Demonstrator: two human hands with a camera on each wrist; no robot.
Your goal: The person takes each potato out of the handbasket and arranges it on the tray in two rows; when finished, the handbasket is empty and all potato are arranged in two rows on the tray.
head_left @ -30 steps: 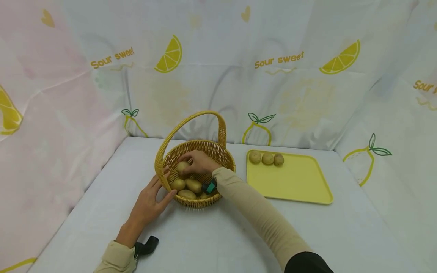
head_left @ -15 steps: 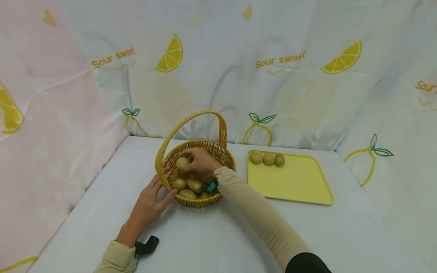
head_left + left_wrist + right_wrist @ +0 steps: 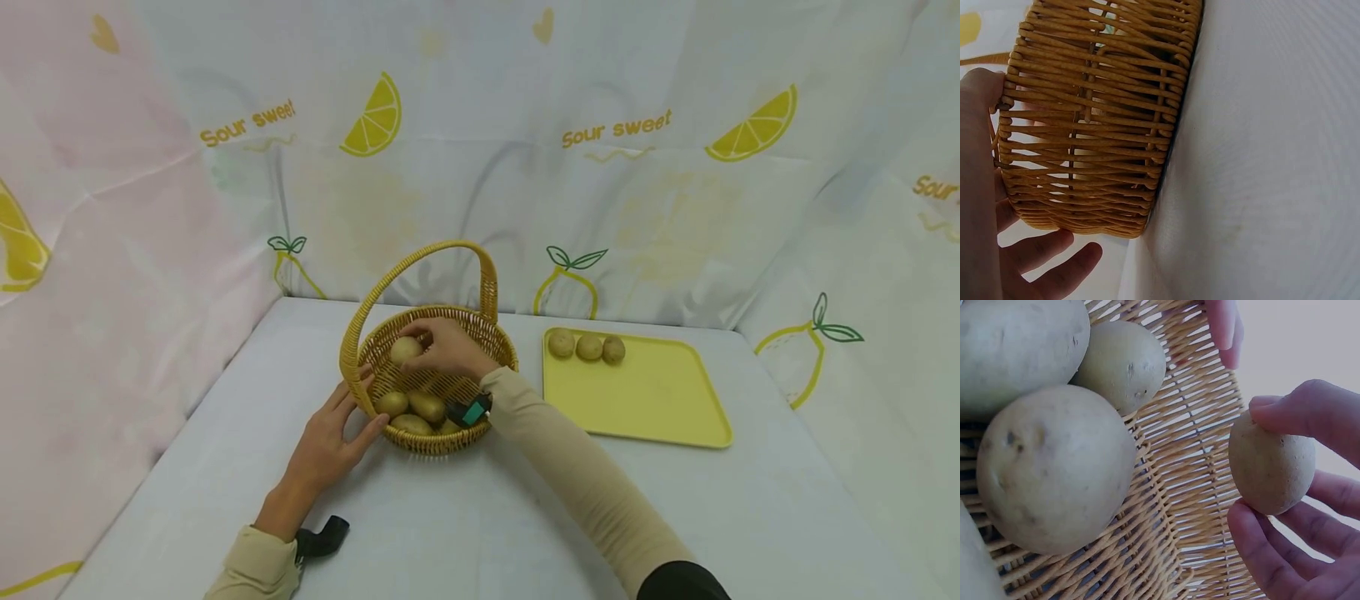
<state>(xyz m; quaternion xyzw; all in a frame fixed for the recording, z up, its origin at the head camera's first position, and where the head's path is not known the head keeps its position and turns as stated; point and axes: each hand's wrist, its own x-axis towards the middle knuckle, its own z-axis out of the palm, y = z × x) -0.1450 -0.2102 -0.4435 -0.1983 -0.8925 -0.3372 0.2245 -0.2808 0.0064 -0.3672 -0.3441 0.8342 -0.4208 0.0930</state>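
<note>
In the head view, a round wicker basket [image 3: 431,446] with a tall arched handle [image 3: 360,333] stands on the table. My left hand [image 3: 322,450] holds its left side at the foot of the handle, thumb at the rim and fingers spread along the outside wall; two fingertips [image 3: 1079,265] extend past the wall in the left wrist view. Inside the basket's far left part, my right hand [image 3: 450,348] grips a small round potato [image 3: 1272,464] between thumb and fingertips. Several other potatoes [image 3: 1057,469] lie at the near side of the basket, partly under my right wrist.
A yellow tray [image 3: 645,396] lies right of the basket, with three potatoes in a row [image 3: 588,347] at its far left corner. White cloth covers the table [image 3: 487,517]. A lemon-print fabric backdrop [image 3: 480,192] rises along the back and sides.
My right hand has lifted the potato slightly off the basket's bottom and shifted a little to the right. The left hand has stayed at the basket's side; the tray is unchanged.
</note>
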